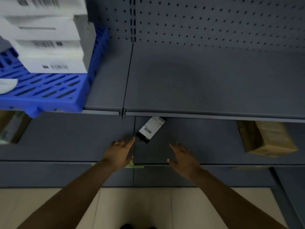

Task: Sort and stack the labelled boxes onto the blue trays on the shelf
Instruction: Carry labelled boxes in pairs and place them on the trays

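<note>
shelf (206,80) showing matt grey painted metal, smooth | back panel (214,22) showing perforated metal, same matt grey | blue tray (49,90) looking like slotted moulded plastic, slight sheen | white boxes (49,47) appearing as smooth card with paper labels | brown parcel (267,138) looking like dull kraft paper | floor (148,207) showing smooth pale tiles

Upper shelf (198,83): blue tray (49,90). Lower shelf (74,138): black box (151,129), seemingly brown packages (267,138).

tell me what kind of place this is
Likely a stockroom or warehouse aisle: grey metal shelving with a pegboard back, a blue slotted tray stacked with barcoded white boxes, and brown parcels below.
</note>
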The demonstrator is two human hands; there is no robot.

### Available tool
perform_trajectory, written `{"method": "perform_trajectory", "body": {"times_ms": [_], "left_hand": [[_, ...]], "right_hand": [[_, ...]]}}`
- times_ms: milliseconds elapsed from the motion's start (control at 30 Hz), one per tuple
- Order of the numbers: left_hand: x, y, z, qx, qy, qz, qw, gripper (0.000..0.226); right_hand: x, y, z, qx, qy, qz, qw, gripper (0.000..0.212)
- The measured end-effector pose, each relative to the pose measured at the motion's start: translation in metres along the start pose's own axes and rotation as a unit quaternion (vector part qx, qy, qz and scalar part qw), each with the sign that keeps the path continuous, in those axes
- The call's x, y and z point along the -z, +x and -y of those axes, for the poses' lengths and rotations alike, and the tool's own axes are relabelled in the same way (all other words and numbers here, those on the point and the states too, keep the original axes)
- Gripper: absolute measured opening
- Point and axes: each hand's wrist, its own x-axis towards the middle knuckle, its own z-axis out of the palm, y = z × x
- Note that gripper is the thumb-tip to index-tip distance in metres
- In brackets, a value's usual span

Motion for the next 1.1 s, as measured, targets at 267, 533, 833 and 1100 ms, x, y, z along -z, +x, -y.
{"method": "perform_trajectory", "body": {"times_ms": [267,533,833,1100], "left_hand": [[-0.082,0.097,0.012,0.008,-0.088,-0.072,0.994,0.076],[-0.120,0.153,0.015,0.023,-0.040,-0.133,0.990,0.075],[-0.130,0.139,-0.003,-0.020,-0.233,-0.149,0.961,0.060],[-0.095,0.020,-0.048,-0.026,-0.301,-0.183,0.935,0.055]], "right_hand": [[-0.078,0.107,-0.017,0.027,0.008,-0.059,0.998,0.072],[-0.126,0.176,-0.014,0.043,-0.048,-0.112,0.992,0.078],[-0.137,0.170,-0.013,0.031,0.004,-0.087,0.996,0.064],[-0.100,0.060,0.009,0.069,0.179,-0.053,0.980,0.062]]}}
